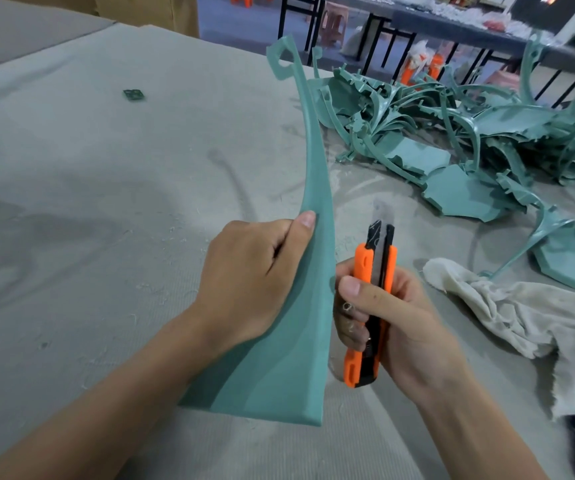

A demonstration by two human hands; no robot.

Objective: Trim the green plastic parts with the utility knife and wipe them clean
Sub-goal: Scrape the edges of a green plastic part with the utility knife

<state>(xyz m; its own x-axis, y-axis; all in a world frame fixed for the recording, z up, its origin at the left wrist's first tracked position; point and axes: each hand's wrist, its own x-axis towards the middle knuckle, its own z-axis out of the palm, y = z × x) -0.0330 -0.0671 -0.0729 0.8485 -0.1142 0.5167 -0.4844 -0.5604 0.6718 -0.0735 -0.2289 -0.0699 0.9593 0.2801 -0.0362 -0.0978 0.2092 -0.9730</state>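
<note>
1. Head view, work piece: the left hand [258,278] grips one green plastic part [299,341] by its broad lower half, thumb on the near face and fingers curled behind. The part stands on edge above the table [106,202] near the front edge, with its narrow hooked end rising away from the person
2. Head view, tool: the right hand [403,327] is wrapped round the handle of the orange utility knife [372,306], thumb on its side. The blade [381,211] is extended and points up and away, just beside the part's right edge. Contact between blade and plastic cannot be confirmed
3. Head view, stock: a pile of green parts [452,126] lies toward the far right corner of the table. A white cloth [507,306] lies crumpled at the right edge, near the knife hand and untouched. Pale shavings are scattered over the table covering
4. Step in hand, by judgement: trimming, blade poised at the held part's right edge; wiping of this piece not yet begun
5. Next move calls for the blade to be set shallow against the edge flash, with the left hand steadying the part and its fingers clear of the cutting line. The stroke should run along the edge, away from the body
</note>
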